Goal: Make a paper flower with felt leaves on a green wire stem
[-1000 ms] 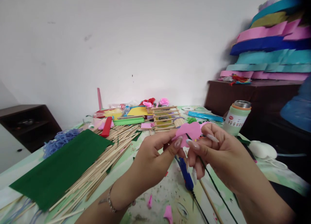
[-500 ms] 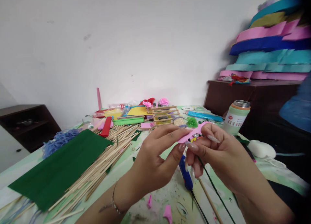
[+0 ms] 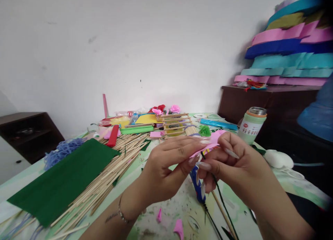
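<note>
My left hand (image 3: 166,163) pinches the near end of a pink crepe paper strip (image 3: 215,138) between thumb and fingers. Opposite it, my right hand (image 3: 231,163) is closed on a thin dark green stem (image 3: 221,193), its raised fingers at the strip's far part. The stem's top meets the paper between both thumbs, with small yellow bits beside it; fingers hide the exact join. Below the hands lies a blue tool (image 3: 199,189) with a black cord, which looks like a glue gun. Pink paper scraps (image 3: 179,229) rest on the table under my left wrist.
Left of my hands lie many thin wooden sticks (image 3: 109,177), a dark green sheet (image 3: 62,181) and blue string (image 3: 63,151). Behind stand a small wooden rack (image 3: 177,123), a green paper rose (image 3: 205,130) and pink flowers (image 3: 175,109). An open-topped bottle (image 3: 252,125) stands at right.
The fingers of my left hand have moved slightly farther over the pink paper, which now lies more folded around the stem's top. The view has shifted very slightly.
</note>
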{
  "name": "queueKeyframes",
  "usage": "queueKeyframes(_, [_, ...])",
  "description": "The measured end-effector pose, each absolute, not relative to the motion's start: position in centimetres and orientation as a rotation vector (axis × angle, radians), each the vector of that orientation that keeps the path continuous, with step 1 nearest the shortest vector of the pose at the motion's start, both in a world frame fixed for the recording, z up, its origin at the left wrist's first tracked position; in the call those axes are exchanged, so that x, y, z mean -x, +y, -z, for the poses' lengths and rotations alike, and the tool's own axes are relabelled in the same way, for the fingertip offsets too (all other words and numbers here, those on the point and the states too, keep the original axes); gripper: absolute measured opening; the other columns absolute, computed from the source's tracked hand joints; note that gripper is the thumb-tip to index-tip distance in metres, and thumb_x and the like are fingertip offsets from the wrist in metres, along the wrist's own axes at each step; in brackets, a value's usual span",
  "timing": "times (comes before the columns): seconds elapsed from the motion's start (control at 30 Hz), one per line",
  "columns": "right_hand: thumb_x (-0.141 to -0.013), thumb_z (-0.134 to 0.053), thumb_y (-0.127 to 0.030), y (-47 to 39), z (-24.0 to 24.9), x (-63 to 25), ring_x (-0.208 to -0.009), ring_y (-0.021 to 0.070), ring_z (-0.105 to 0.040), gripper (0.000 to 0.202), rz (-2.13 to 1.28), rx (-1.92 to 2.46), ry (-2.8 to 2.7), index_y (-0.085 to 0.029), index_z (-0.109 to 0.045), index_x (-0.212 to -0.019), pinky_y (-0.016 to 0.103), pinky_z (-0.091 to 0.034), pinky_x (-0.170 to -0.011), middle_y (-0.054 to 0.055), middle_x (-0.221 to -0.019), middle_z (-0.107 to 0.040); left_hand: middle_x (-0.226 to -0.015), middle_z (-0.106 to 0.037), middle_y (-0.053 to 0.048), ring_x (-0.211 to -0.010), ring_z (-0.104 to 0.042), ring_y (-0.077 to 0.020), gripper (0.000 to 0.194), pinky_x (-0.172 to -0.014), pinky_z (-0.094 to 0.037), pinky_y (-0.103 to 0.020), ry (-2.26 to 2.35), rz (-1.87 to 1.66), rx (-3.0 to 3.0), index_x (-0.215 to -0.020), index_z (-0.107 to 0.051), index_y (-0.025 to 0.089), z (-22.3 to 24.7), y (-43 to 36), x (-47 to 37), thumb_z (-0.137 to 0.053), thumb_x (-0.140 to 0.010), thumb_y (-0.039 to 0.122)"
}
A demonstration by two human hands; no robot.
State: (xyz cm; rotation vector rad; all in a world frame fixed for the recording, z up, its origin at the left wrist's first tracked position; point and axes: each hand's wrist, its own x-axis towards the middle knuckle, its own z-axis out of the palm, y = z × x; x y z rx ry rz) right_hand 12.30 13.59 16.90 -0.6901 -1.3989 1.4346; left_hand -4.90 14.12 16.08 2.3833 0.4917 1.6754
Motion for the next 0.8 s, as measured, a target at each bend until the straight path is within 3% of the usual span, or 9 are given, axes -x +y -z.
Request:
queueKeyframes(0.17, [-0.076,-0.074,-0.013,13.4,-17.1,-12.5,-0.041,0.0129,-0.066,0.048,-1.483,0.638,-1.386,-0.024,-0.027,-0.073,0.016,-0.049,-0.041,-0.003,-0.056,-0.071,-0.12,-0.071,-0.011,-0.115,-0.063,-0.0228,0.038,-0.103,-0.048,-0.039,0.397,-1.516,-2.308,-0.124,-0.066,0.017,-16.1,14.0,5.2,-0.059,-0.087,0.008])
queueKeyframes(0.37, [-0.073,-0.071,-0.007,13.3,-17.0,-12.5,-0.042,0.0122,-0.066,0.046,-1.442,0.644,-1.398,-0.024,-0.029,-0.072,0.016,-0.049,-0.042,-0.005,-0.055,-0.07,-0.127,-0.068,-0.005,-0.125,-0.056,-0.0263,0.042,-0.109,-0.04,-0.046,0.353,-1.412,-2.277,-0.124,-0.066,0.025,-16.0,14.0,6.1,-0.058,-0.087,0.008])
queueKeyframes(0.5, [-0.068,-0.065,0.001,13.4,-16.8,-12.6,-0.044,0.0102,-0.065,0.043,-1.268,0.71,-1.401,-0.024,-0.03,-0.071,0.013,-0.047,-0.042,-0.01,-0.051,-0.062,-0.139,-0.059,-0.003,-0.135,-0.044,-0.0293,0.041,-0.113,-0.032,-0.046,0.311,-1.422,-1.929,-0.126,-0.065,0.025,-16.0,14.1,6.2,-0.054,-0.086,0.023])
queueKeyframes(0.63, [-0.065,-0.062,0.003,13.3,-16.5,-12.7,-0.044,0.0091,-0.064,0.041,-1.195,0.723,-1.432,-0.024,-0.031,-0.07,0.013,-0.045,-0.04,-0.012,-0.054,-0.057,-0.122,-0.069,-0.006,-0.119,-0.056,-0.0278,0.034,-0.095,-0.044,-0.037,0.445,-1.46,-1.566,-0.113,-0.071,0.022,-16.2,14.1,5.7,-0.052,-0.087,0.035])
queueKeyframes(0.8, [-0.063,-0.059,0.005,12.7,-16.3,-12.6,-0.047,0.0076,-0.063,0.04,-1.193,0.72,-1.471,-0.024,-0.032,-0.069,0.013,-0.046,-0.043,-0.011,-0.058,-0.054,-0.09,-0.069,-0.002,-0.086,-0.059,-0.0156,0.024,-0.071,-0.044,-0.024,0.731,-1.32,-1.414,-0.091,-0.073,0.022,-16.3,13.4,5.5,-0.065,-0.085,0.043])
